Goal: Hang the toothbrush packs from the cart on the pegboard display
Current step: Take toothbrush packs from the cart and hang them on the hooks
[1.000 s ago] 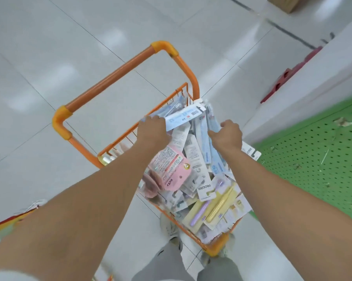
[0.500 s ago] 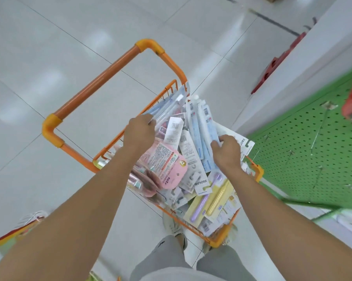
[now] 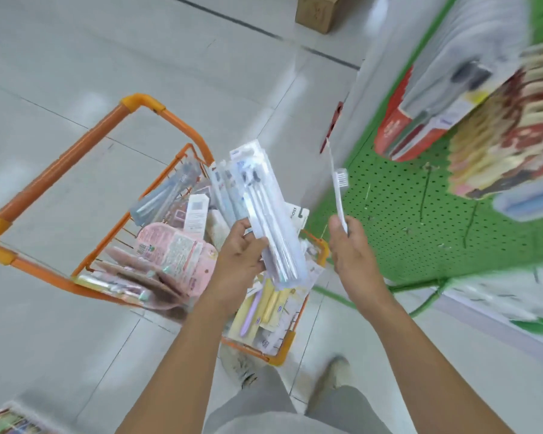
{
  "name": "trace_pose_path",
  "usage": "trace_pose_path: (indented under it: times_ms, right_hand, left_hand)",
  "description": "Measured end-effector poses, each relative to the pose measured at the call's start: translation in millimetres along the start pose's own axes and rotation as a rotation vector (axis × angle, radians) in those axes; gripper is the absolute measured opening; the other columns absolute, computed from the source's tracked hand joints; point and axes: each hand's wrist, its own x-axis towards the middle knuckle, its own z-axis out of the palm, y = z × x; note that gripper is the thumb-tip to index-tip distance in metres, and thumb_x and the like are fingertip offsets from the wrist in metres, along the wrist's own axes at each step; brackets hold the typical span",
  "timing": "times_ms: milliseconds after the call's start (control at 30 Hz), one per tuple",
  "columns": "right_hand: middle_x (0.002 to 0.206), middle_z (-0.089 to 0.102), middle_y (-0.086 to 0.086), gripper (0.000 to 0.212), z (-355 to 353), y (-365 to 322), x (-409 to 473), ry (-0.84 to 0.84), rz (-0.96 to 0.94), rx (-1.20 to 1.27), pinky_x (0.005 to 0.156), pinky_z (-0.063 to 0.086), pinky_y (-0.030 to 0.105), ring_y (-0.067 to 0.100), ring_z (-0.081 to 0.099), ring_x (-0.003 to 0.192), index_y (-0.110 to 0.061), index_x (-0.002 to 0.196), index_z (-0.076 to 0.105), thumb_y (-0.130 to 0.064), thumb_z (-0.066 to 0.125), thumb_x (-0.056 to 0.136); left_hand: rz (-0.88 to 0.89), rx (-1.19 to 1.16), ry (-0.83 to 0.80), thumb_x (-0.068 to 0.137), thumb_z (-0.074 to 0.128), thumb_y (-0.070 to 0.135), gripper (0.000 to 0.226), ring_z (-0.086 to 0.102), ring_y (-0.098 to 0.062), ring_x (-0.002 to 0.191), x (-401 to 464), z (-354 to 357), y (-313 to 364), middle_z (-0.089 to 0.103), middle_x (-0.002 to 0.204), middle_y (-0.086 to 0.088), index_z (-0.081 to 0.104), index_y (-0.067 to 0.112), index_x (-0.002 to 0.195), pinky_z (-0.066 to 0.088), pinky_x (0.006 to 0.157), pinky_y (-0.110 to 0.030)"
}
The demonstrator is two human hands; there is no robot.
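I observe the left hand gripping a fanned stack of clear toothbrush packs above the orange cart, thumb over the top pack. The right hand pinches a single toothbrush pack, seen edge-on, held upright between the cart and the green pegboard. More packs fill the cart basket, among them a pink blister pack. Hung packs, blurred, occupy the pegboard's upper pegs. A cardboard box stands on the tiled floor.
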Motion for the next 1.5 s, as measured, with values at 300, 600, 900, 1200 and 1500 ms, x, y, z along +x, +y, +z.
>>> trace_pose_path:
  times_ms: [300, 600, 900, 1200, 1500]
  right_hand:
    - [0.067, 0.033, -0.004, 0.032, -140.2, 23.3, -69.4, 0.103, -0.175, 0.115, 0.053, 0.031, 0.022, 0.01, 0.032, 0.059, -0.016, 0.078, 0.044, -0.031, 0.061, 0.1]
    - [0.086, 0.074, 0.009, 0.027, -328.6, 45.5, -127.0, 0.245, -0.18, 0.54, 0.066, 0.056, 0.025, 0.022, 0.071, 0.076, -0.012, 0.104, 0.068, 0.01, 0.062, 0.09]
    - [0.068, 0.07, 0.007, 0.019, -385.9, 64.1, -140.5, 0.437, -0.194, 0.515, 0.061, 0.052, 0.023, 0.016, 0.065, 0.062, -0.002, 0.079, 0.068, -0.004, 0.086, 0.072]
    - [0.076, 0.071, 0.007, 0.003, -427.2, 47.1, -125.3, 0.609, -0.229, 0.431, 0.07, 0.056, 0.029, 0.016, 0.065, 0.067, -0.009, 0.089, 0.073, -0.01, 0.075, 0.088]
    - [0.069, 0.068, 0.012, 0.026, -462.2, 56.4, -116.5, 0.625, -0.208, 0.431, 0.071, 0.054, 0.035, 0.021, 0.063, 0.066, 0.006, 0.077, 0.067, -0.016, 0.076, 0.089]
  left_hand:
    - [0.066, 0.0, -0.058, 0.071, 0.061, 0.009, 0.044, 0.069, -0.024, 0.088, -62.9, 153.8, -17.5, 0.074, 0.089, -0.003, 0.059, 0.017, 0.113, 0.056, 0.08, -0.041]
    - [0.188, 0.114, -0.188, 0.075, 0.064, 0.008, 0.038, 0.07, -0.015, 0.092, -98.1, 333.3, -37.0, 0.076, 0.095, 0.001, 0.066, 0.018, 0.111, 0.054, 0.087, -0.033]
    - [0.225, 0.198, -0.359, 0.092, 0.059, -0.007, 0.026, 0.072, -0.019, 0.096, -105.7, 412.3, -53.6, 0.077, 0.101, -0.004, 0.064, 0.009, 0.112, 0.057, 0.081, -0.027]
    - [0.272, 0.183, -0.552, 0.094, 0.061, -0.003, 0.025, 0.071, -0.019, 0.1, -75.5, 464.5, -49.5, 0.076, 0.109, -0.007, 0.063, 0.009, 0.116, 0.057, 0.089, -0.033]
    - [0.292, 0.182, -0.51, 0.095, 0.063, 0.0, 0.025, 0.072, -0.019, 0.1, -81.5, 495.6, -59.7, 0.076, 0.108, -0.005, 0.065, 0.011, 0.117, 0.058, 0.086, -0.034]
